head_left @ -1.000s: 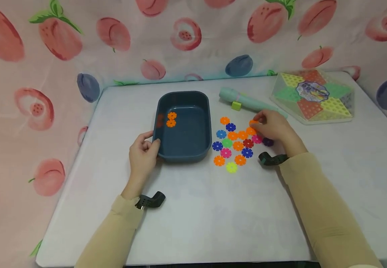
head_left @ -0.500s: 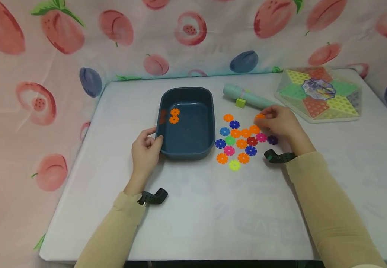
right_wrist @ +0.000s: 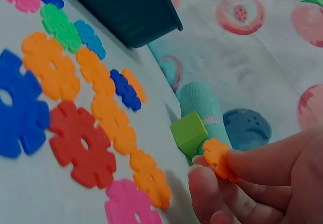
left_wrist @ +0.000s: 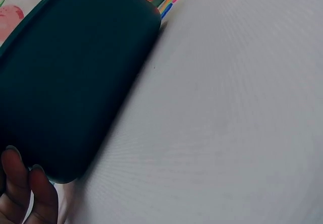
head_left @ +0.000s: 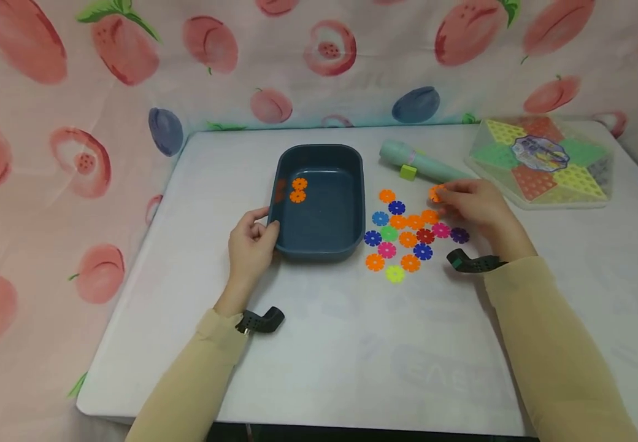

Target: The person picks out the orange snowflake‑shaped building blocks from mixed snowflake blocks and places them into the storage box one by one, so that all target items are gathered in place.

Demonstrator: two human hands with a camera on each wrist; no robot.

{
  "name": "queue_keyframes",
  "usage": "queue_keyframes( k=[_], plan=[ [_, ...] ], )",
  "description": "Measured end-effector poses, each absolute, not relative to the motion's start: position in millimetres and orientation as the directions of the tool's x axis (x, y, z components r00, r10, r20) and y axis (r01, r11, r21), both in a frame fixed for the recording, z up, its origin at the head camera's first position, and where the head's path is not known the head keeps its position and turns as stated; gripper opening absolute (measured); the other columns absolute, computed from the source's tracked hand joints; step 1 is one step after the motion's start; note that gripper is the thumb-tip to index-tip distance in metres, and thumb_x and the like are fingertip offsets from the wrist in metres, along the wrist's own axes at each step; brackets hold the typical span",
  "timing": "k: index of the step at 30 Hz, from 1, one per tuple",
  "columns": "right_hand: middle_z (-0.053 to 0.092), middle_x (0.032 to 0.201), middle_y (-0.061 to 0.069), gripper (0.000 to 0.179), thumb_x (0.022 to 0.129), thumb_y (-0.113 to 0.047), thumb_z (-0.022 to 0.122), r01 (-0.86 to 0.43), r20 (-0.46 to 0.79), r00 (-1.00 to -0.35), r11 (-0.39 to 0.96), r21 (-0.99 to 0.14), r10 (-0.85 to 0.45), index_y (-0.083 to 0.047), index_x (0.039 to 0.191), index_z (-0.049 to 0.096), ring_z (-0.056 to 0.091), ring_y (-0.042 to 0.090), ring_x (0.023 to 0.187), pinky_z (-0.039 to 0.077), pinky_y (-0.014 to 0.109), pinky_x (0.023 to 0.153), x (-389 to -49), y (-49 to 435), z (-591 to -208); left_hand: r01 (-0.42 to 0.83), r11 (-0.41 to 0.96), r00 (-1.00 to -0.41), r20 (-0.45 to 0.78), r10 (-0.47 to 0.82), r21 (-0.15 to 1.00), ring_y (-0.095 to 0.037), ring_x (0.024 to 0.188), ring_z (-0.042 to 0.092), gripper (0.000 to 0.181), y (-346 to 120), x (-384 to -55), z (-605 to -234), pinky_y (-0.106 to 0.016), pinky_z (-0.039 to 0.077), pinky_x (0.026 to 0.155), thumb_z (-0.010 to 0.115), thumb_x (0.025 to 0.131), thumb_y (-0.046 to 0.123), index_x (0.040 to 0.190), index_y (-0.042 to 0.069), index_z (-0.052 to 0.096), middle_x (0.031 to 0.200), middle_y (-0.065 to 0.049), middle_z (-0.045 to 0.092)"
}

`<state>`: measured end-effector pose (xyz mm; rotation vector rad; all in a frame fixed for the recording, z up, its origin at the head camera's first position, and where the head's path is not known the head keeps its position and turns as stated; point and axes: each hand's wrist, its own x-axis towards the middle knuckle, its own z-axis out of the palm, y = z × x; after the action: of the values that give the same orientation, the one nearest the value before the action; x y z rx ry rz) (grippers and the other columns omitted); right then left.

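Observation:
A dark blue plastic tray [head_left: 319, 236] stands on the white table. My left hand [head_left: 253, 245] grips its near left corner, the thumb at the rim and fingers around the side; the left wrist view shows fingertips [left_wrist: 43, 193] against its wall. Inside lie two orange notched discs [head_left: 298, 190]. My right hand [head_left: 476, 205] pinches another orange notched disc [right_wrist: 218, 158] between thumb and fingers, raised off the table. Beneath and left of it spread several flat notched discs, among them a red disc [head_left: 425, 236], a green disc [head_left: 389, 233] and a yellow disc [head_left: 395, 274].
Behind the right hand lies a mint-green cylindrical item [head_left: 424, 162] with a lime-green block [head_left: 408, 172] against it. A clear lidded box [head_left: 542, 162] with coloured patches stands at the back right. Fruit-print cloth [head_left: 297, 98] hangs behind the table [head_left: 319, 356].
The right hand has drawn its orange disc slightly up and away from the other discs. The left hand keeps its grip on the tray. The whole head view has shifted a little.

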<state>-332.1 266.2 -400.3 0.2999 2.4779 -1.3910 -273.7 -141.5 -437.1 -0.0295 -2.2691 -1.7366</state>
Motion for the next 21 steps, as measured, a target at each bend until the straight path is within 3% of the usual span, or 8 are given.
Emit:
queue_keyframes(
  k=[7, 11, 15, 21],
  plan=[
    [0.061, 0.128, 0.013, 0.064, 0.1, -0.054, 0.059, 0.311, -0.342, -0.939, 0.509, -0.802, 0.036, -0.006, 0.142, 0.055, 0.062, 0.023, 0.102, 0.051, 0.023, 0.084, -329, 253, -394, 0.187, 0.298, -0.961, 0.237, -0.143, 0.936, -0.009, 0.045, 0.05, 0.033, -146, -274, -438, -0.022, 0.041, 0.045, 0.065, 0.095, 0.01, 0.126, -0.001, 0.068, 0.059, -0.001, 0.055],
    [0.059, 0.133, 0.014, 0.068, 0.098, -0.057, 0.06, 0.3, -0.327, -0.944, 0.499, -0.813, 0.035, -0.006, 0.143, 0.054, 0.06, 0.026, 0.107, 0.051, 0.028, 0.09, -323, 243, -389, 0.189, 0.292, -0.962, 0.237, -0.136, 0.937, -0.011, 0.046, 0.051, 0.033, -148, -273, -439, -0.022, 0.041, 0.045, 0.064, 0.095, 0.01, 0.125, -0.002, 0.068, 0.058, -0.001, 0.055],
    [0.061, 0.133, 0.013, 0.068, 0.096, -0.058, 0.062, 0.274, -0.297, -0.954, 0.479, -0.834, 0.028, -0.007, 0.141, 0.055, 0.062, 0.026, 0.105, 0.05, 0.037, 0.095, -319, 231, -377, 0.206, 0.282, -0.959, 0.251, -0.135, 0.937, -0.013, 0.047, 0.051, 0.034, -150, -274, -437, -0.023, 0.042, 0.046, 0.064, 0.094, 0.01, 0.126, -0.001, 0.068, 0.059, -0.001, 0.055],
    [0.064, 0.126, 0.011, 0.062, 0.096, -0.058, 0.061, 0.189, -0.25, -0.967, 0.51, -0.839, -0.052, -0.01, 0.135, 0.056, 0.069, 0.024, 0.1, 0.051, 0.04, 0.093, -310, 198, -350, 0.202, 0.278, -0.958, 0.248, -0.142, 0.939, -0.014, 0.048, 0.05, 0.034, -152, -274, -435, -0.024, 0.039, 0.047, 0.064, 0.093, 0.011, 0.125, -0.001, 0.068, 0.059, -0.002, 0.054]
  ],
)
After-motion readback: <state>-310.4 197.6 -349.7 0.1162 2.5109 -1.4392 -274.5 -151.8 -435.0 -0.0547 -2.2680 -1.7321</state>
